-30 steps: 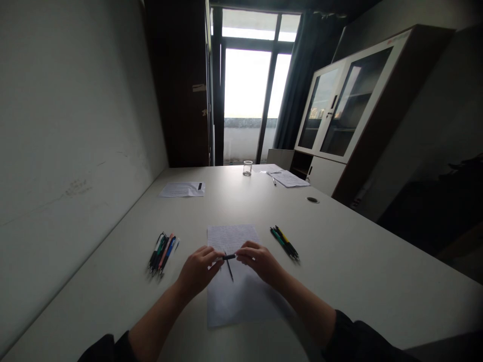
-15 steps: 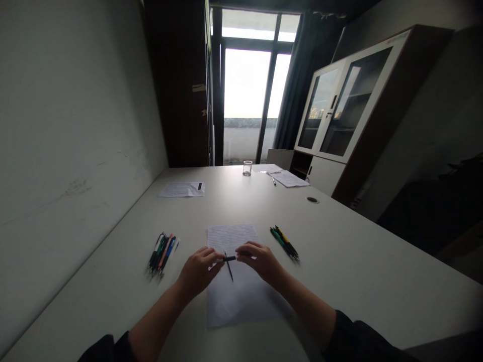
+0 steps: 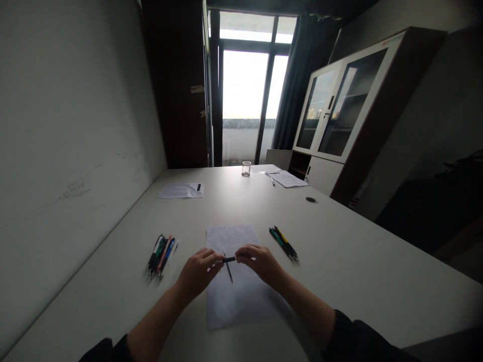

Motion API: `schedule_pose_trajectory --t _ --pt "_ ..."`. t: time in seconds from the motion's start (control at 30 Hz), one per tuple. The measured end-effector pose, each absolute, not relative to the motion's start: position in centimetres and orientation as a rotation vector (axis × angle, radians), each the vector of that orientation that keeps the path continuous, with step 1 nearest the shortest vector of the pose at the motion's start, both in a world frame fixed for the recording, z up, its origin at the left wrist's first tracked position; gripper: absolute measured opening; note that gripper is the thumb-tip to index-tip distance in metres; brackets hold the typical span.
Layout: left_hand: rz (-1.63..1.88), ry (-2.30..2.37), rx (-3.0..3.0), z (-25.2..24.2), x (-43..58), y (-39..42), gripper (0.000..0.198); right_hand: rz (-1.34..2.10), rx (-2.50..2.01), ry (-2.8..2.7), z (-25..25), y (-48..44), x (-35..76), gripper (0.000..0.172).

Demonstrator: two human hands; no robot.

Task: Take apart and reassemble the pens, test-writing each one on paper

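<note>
Pen part [image 3: 230, 259] sits pinched between my left hand [image 3: 199, 268] and right hand [image 3: 260, 261], above a thin rod [image 3: 230, 274] on paper [image 3: 236, 306]

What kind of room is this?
Probably an office or study room: a big white table with papers and pens on it, plus a glass-doored cabinet along the right side.

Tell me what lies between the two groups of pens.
The head view shows a paper sheet, a dark rod over it, the left hand holding a short dark tube and the right hand at its end.
</note>
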State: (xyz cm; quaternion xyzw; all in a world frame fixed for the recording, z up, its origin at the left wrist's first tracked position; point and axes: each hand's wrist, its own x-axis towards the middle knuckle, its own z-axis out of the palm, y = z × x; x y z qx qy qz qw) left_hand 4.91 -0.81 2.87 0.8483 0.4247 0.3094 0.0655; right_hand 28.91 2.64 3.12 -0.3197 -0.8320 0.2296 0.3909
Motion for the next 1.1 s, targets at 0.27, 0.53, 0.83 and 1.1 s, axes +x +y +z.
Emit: schedule_pose_trajectory --t 0.27,0.53,0.83,1.1 --pt "0.927 1.246 2.530 2.7 4.9 -0.8 0.016 0.585 -0.826 -2.129 3.2 2.6 28.9 0.020" --pt "0.964 1.260 2.520 2.5 4.9 -0.8 0.014 0.575 -0.831 -2.124 3.1 2.5 29.0 0.021" --pt "1.092 1.378 2.434 2.4 4.8 -0.5 0.013 0.434 -0.772 -2.354 2.8 2.5 29.0 0.017" --pt "1.017 1.509 2.312 1.9 4.6 -0.4 0.015 0.171 -0.739 -2.612 1.5 2.6 28.7 0.024"
